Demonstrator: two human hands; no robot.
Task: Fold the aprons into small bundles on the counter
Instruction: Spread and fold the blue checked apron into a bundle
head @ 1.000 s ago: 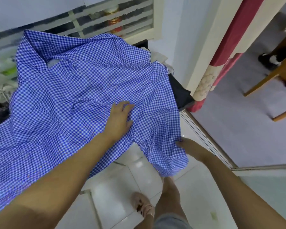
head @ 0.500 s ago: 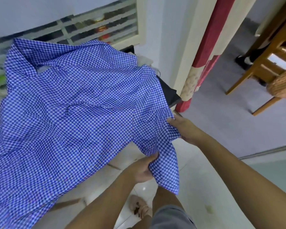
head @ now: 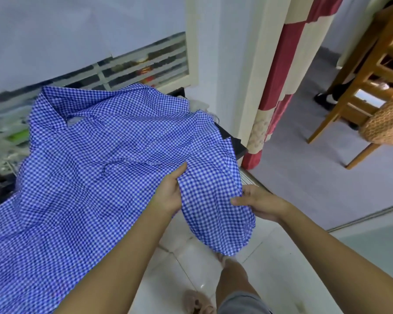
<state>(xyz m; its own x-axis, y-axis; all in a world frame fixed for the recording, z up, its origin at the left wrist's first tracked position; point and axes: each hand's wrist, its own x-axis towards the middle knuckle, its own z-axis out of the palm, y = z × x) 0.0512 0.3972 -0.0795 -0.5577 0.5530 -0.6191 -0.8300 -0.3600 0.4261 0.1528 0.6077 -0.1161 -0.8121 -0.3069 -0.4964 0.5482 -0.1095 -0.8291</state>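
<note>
Dark counter edging is seen below a barred window, and over it the blue checked apron is spread, largely unfolded. Its long axis runs from the far end by the window toward the lower left of the view. Its right-hand flap is held off the counter's edge, above the tiled floor. That flap is grasped by both hands. The left hand is closed on the flap's inner side, thumb laid on top and fingers hidden beneath the cloth. The right hand is pinched on the outer edge, thumb over and fingers under. The apron's body lies left of and beyond both hands, so the left hand is the nearer to it. The coming move is judged to be a fold of this flap leftward across the spread cloth. To the right, a red-and-cream curtain and a wooden chair are seen.
</note>
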